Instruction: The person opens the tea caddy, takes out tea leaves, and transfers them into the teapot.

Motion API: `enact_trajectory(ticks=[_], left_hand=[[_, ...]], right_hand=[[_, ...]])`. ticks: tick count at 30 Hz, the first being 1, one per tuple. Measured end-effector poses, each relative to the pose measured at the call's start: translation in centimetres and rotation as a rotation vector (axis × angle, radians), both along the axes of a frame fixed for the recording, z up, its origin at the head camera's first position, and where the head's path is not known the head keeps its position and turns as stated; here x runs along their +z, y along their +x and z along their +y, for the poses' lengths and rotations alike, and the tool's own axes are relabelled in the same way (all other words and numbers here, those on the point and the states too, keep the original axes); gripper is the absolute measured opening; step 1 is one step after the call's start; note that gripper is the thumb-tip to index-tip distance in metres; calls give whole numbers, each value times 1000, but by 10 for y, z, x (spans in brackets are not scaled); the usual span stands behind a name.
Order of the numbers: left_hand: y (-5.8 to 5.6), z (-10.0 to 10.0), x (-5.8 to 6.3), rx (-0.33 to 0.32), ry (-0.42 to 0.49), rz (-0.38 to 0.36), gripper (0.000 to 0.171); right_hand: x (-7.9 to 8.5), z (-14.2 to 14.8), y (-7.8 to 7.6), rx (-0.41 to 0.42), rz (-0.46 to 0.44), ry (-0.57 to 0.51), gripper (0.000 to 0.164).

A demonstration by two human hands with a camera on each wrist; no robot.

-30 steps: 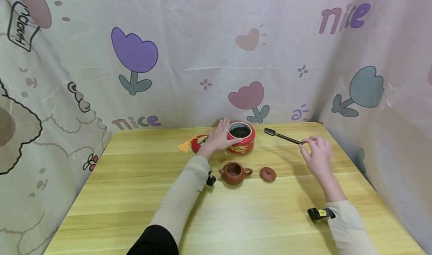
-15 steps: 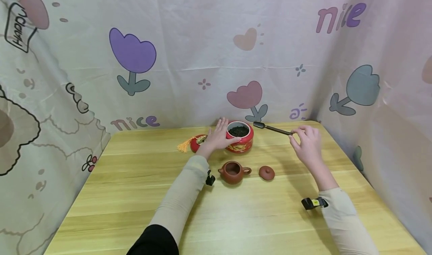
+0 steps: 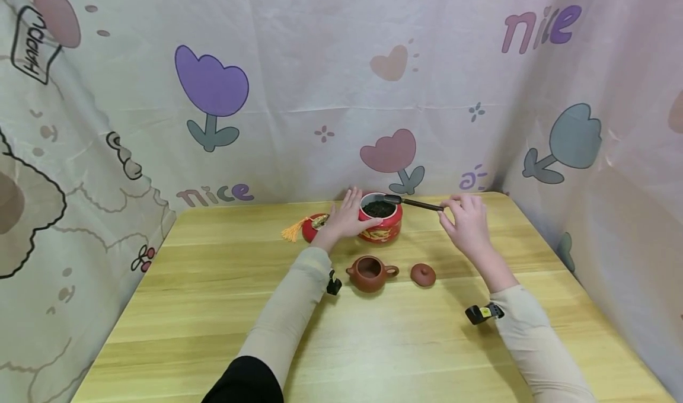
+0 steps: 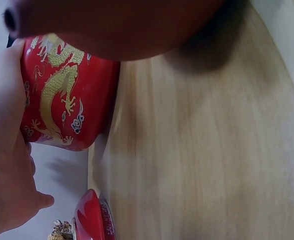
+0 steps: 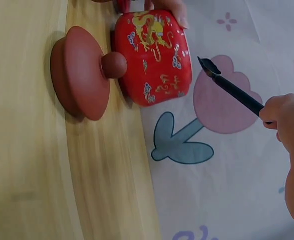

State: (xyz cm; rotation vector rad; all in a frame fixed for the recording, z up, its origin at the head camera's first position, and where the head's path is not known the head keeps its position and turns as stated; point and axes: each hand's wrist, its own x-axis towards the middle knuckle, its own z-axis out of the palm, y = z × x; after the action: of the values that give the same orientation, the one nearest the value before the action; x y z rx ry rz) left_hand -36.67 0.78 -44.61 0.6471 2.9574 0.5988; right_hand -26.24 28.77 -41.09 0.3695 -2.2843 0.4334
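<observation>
We are seeing a slim dark scoop (image 3: 415, 203) hanging over the mouth of a red jar (image 3: 385, 233), its tip above the right part of the rim and, from the right wrist, clear of it. A person's right hand (image 3: 466, 222) is pinching the far end of the handle between thumb and fingertips. The left hand (image 3: 344, 218) is resting against the jar's left side, its fingers straight and its thumb reaching across the front; the two hands are working apart, on opposite sides of the jar. Inside, dark leaves (image 3: 377, 210) are showing, while a gold dragon (image 4: 59, 90) is winding over the red wall.

Nearer to us, a small brown teapot (image 3: 368, 282) is standing uncovered, spout to the left, and a brown knobbed lid (image 3: 424, 275) is lying just beyond its handle. Left of the jar, a red lid (image 3: 309, 230) is sitting partly behind the left hand, an orange tassel (image 3: 292, 231) spreading beside it. Everything is standing on a wooden table (image 3: 213, 296). Pale sleeves (image 3: 290, 302) are covering both arms, a small black camera (image 3: 479, 314) is riding at each wrist, and a pale curtain (image 3: 299, 47) printed with a purple tulip (image 3: 211, 83) is hanging behind.
</observation>
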Motion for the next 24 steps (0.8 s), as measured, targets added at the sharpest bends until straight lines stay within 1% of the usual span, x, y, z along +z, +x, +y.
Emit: enact_trajectory(ticks=[4,8,12,17,21,24], left_hand=[[0,0,-2,2,6,-3,112],[1,0,-3,2,25,14,112],[-1,0,-3,0,24,-2,113],[-1,-1,-4,-1,28,-19,113],[0,-1,-4,1,38,-15,114],[0,-1,-4,1,36,-11,114]], right_hand=[[1,-6,-4,1,-11,27,16],[-1,-12,-11,-6,3,78,16],[-3,-19,-16,-5,41,146,17],[-2,-30,-21,19,113,198,19],[-2,-38,-26,20,159,237,19],[-3,-44,-29,14,170,269,18]])
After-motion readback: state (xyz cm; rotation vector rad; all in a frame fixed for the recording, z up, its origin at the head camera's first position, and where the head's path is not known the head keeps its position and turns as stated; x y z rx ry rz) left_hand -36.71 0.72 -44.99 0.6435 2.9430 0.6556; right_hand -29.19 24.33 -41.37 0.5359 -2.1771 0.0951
